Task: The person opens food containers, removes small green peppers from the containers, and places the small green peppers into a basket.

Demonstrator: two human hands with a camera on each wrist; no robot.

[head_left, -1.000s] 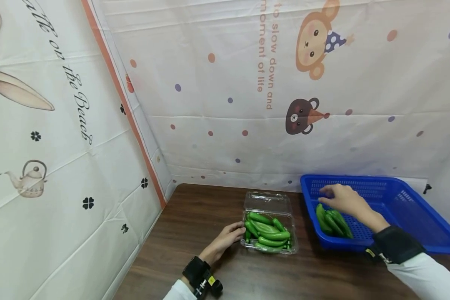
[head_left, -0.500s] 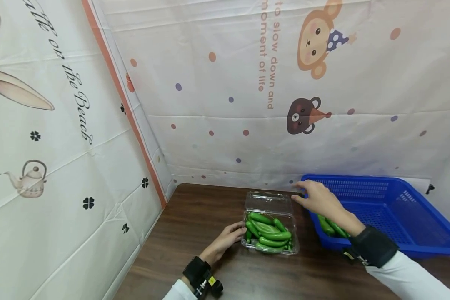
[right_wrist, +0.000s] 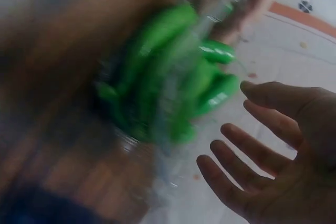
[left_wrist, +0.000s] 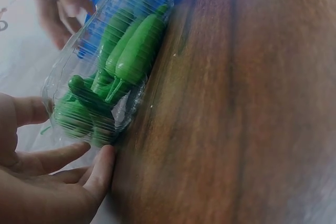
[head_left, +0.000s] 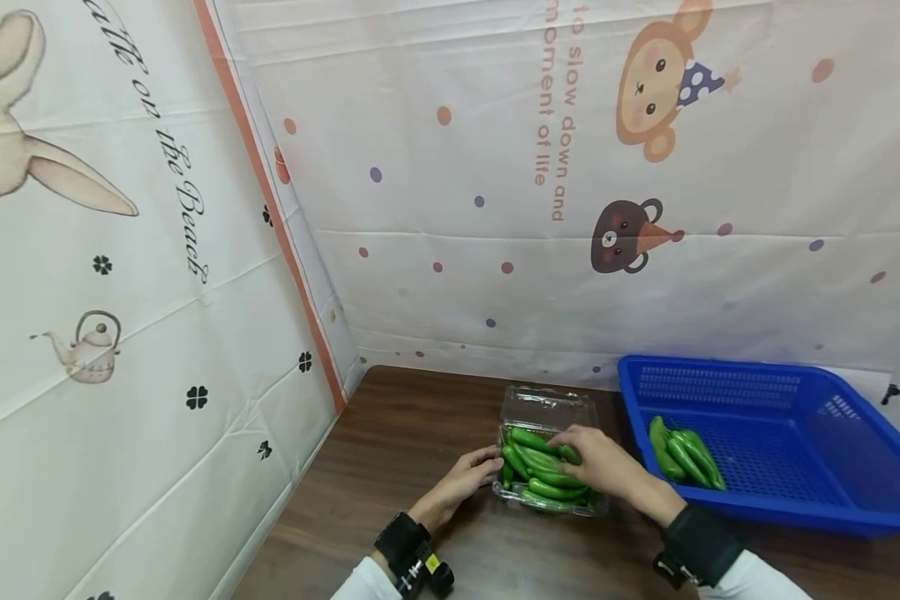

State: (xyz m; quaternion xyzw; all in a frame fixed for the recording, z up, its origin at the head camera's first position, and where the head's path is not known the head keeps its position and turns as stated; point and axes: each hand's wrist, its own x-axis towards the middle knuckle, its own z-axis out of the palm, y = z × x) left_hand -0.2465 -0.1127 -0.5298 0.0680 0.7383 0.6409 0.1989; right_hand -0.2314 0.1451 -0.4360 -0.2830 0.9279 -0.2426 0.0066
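While hands [head_left: 540, 475] flank it, clear ribbed clamshell [head_left: 547, 412] holds glossy peppers [head_left: 543, 479]

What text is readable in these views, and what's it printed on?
"to slow down and": orange, running vertically on the back wall cloth, cropped at the top edge.
"moment of life": orange, vertical, same cloth, start cut off.
"...e on the Beach": black script on the left wall cloth, start cut off.
Yellow tag on the left wrist strap: too small to read.
Clear box, blue basket: no readable text.
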